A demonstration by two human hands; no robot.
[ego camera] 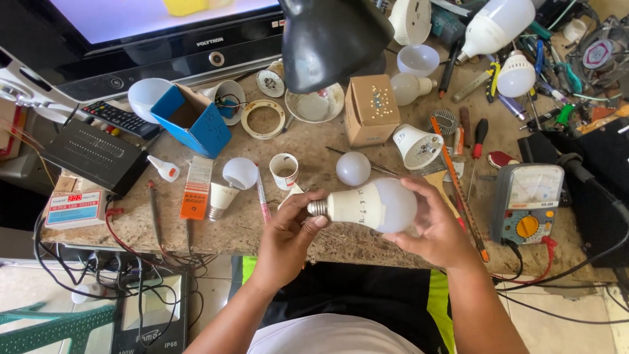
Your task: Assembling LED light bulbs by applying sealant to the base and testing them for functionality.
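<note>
- A worn, speckled stone worktop (216,229) runs across the view, its front edge chipped.
- A dark flat screen (131,39) stands at the back left, its picture bright.
- A black lamp shade (334,39) hangs over the middle.
- Pale floor tiles (563,328) show below, crossed by dark cables (557,313).
- Daylight falls evenly, with soft shadows.

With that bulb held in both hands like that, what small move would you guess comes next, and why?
Probably a twist to pull the dome free. The left hand pinches the LED bulb at its screw base end, the right hand cups its frosted dome, and loose domes and opened bulb bodies lie on the workbench.
</note>
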